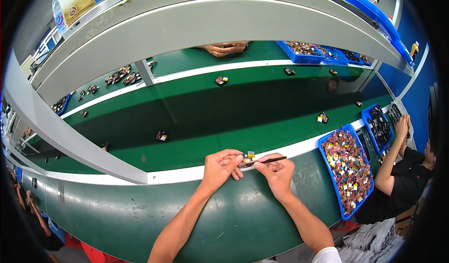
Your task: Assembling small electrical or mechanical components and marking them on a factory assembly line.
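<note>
My left hand (220, 168) pinches a small electronic part (251, 155) with a yellow patch and a clear tab, just above the near edge of the bench. Between the thumb and fingers of my right hand (279, 175) is a thin dark pen-like tool (273, 159), its tip meeting the part. Both hands are close together, and the fingers partly cover the part. To the right, a blue tray (323, 157) is heaped with similar small parts in reddish, white and yellow.
A green conveyor belt (262, 133) carries scattered parts, including one (161, 135) at left and another (322, 118) at right. A grey metal frame (224, 22) arches overhead. Co-workers' hands (224, 48) show across the belt and at right, beside a blue tray (367, 118) of black pieces.
</note>
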Action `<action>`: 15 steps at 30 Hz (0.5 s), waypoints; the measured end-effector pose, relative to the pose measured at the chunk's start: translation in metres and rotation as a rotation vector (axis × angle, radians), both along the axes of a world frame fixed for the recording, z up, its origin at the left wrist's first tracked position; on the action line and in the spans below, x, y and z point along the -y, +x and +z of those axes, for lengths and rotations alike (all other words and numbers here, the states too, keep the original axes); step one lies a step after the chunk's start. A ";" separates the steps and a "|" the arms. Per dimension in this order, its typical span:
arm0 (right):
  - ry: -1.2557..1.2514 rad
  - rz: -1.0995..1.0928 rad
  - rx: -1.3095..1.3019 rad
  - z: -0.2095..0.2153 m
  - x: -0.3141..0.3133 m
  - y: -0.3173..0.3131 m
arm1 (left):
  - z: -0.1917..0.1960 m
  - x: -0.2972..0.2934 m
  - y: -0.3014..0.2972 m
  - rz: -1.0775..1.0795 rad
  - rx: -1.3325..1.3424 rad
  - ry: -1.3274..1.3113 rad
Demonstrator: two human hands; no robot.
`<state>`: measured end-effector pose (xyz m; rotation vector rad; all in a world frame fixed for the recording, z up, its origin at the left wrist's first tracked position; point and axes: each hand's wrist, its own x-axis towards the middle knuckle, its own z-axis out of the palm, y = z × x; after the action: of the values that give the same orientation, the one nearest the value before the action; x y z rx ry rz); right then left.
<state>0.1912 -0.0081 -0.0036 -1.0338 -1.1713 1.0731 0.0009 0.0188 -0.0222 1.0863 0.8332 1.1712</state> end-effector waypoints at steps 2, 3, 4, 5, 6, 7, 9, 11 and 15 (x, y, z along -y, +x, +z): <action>0.018 -0.009 0.082 0.003 0.002 -0.001 | -0.001 0.000 -0.001 -0.018 0.001 0.001; 0.041 -0.023 0.101 0.005 0.002 -0.003 | -0.001 0.000 -0.001 -0.021 0.000 0.001; 0.065 -0.036 0.120 0.005 0.001 -0.004 | -0.002 -0.001 -0.001 -0.024 -0.001 0.001; 0.064 -0.037 0.120 0.004 0.002 -0.003 | -0.001 -0.001 -0.001 -0.025 -0.001 0.000; 0.064 -0.039 0.138 0.002 0.002 -0.002 | -0.001 0.000 -0.001 -0.025 -0.004 -0.001; 0.064 -0.041 0.157 0.001 0.002 -0.001 | -0.001 0.000 -0.001 -0.024 -0.006 -0.002; 0.070 -0.047 0.169 0.001 0.003 -0.002 | -0.002 0.000 0.000 -0.020 0.000 0.000; 0.077 -0.053 0.181 0.000 0.003 -0.002 | -0.003 0.000 0.000 -0.016 0.007 0.003; 0.092 -0.046 0.187 0.001 0.002 -0.003 | -0.002 0.001 -0.001 -0.008 0.008 0.011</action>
<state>0.1881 -0.0101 -0.0027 -1.1012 -1.3282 0.8926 0.0002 0.0183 -0.0245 1.0918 0.8166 1.1739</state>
